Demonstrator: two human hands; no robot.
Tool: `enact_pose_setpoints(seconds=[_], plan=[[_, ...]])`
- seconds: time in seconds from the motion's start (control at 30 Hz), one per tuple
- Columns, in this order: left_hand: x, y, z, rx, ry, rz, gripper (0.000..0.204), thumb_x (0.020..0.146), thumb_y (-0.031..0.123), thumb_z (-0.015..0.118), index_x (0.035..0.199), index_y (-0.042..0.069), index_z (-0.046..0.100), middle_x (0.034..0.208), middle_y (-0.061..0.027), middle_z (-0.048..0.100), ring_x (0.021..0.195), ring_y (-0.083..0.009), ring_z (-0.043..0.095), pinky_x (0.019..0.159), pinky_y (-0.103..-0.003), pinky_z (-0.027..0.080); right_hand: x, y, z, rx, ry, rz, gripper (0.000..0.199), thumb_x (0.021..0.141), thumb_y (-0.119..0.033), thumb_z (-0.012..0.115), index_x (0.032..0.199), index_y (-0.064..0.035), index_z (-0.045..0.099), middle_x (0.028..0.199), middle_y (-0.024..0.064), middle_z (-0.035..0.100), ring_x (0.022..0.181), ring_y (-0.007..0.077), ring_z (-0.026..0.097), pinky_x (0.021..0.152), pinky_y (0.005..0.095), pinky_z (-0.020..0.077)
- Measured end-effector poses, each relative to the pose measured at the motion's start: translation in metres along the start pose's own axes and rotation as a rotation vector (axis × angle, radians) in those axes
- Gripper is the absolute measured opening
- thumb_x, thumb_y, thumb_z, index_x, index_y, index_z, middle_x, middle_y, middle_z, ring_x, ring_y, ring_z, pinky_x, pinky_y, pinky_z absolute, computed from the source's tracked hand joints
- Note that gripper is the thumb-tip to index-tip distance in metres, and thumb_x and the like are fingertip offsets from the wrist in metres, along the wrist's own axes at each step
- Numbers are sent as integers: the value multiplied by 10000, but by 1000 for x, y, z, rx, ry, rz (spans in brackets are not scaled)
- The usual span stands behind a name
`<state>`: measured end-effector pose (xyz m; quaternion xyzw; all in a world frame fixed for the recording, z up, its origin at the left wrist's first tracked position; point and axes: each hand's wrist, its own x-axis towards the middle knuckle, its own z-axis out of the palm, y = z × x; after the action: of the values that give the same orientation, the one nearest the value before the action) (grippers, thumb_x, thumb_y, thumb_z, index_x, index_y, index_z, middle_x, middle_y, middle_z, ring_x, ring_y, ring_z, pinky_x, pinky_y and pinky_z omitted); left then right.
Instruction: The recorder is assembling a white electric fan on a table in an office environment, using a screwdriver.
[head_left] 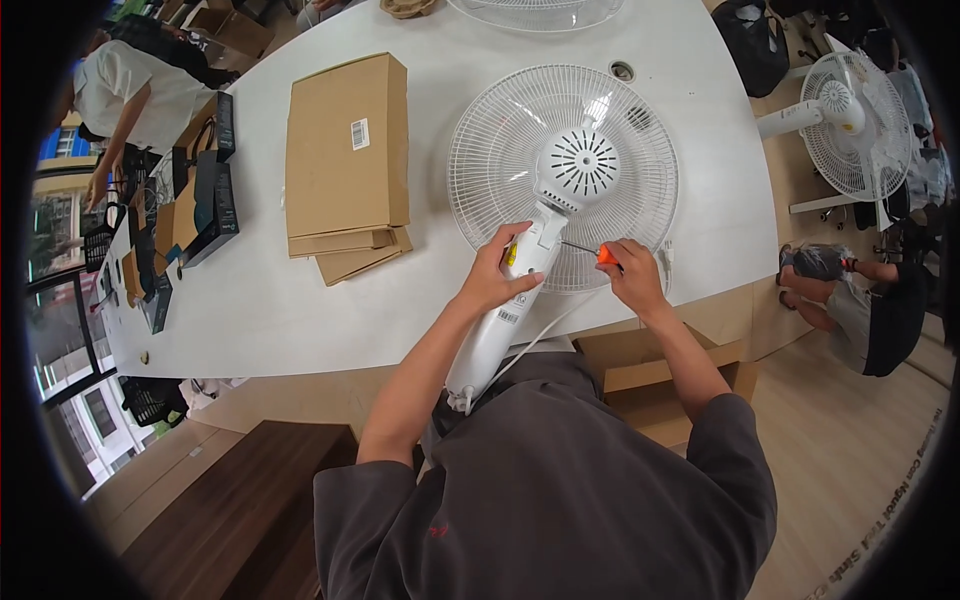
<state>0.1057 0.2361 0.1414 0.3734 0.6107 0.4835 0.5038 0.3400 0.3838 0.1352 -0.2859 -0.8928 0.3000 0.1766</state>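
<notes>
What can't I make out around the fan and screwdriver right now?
Head view:
Screwdriver tip: too small to tell if it meets a screw.
Its rear end: covered by the right hand.
Fan guard middle: behind the motor housing.
Farther guard: cut off by the upper edge.

At an edge of the white bench [240,310], the fan [572,188] is white, dark-slotted; the screwdriver handle [605,254] is orange.
</notes>
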Motion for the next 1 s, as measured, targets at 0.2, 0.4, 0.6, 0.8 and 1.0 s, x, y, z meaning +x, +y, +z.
enact_pose_setpoints(seconds=[0.2,0.4,0.6,0.8,1.0], plan=[[0,-4,-6,-7,-48,-24,753,714,148,816,1357,72,433,1243,-133,558,1133,-221,547,1005,-345,409,22,6,-24,262,-384,166,195,791,-63,723,950,36,673,733,114,651,609,254,589,582,348,456],[3,-8,-15,-44,-90,53,745,701,161,819,1347,71,459,1204,-128,584,1104,-217,567,986,-341,426,47,16,-37,884,-879,724,124,880,-63,636,914,50,672,696,78,616,573,126,553,554,279,448],[6,-6,-25,-36,-101,106,718,693,188,810,1325,95,482,1123,-142,642,1022,-260,626,924,-369,474,48,-10,-41,1094,-847,952,259,894,-60,627,1125,35,558,755,90,635,594,132,554,588,269,464],[11,-1,-31,-66,-157,107,717,683,178,811,1320,110,489,1122,-139,642,1034,-271,627,926,-369,475,1,-6,-11,584,-382,559,210,873,-56,672,993,-7,506,812,81,670,702,112,587,648,266,467],[12,-7,-33,-89,-145,134,719,679,169,811,1311,113,473,1096,-149,645,1005,-283,636,904,-370,480,-9,-44,-7,253,-167,335,320,772,-33,771,981,-1,531,838,115,659,724,231,634,680,305,493]])
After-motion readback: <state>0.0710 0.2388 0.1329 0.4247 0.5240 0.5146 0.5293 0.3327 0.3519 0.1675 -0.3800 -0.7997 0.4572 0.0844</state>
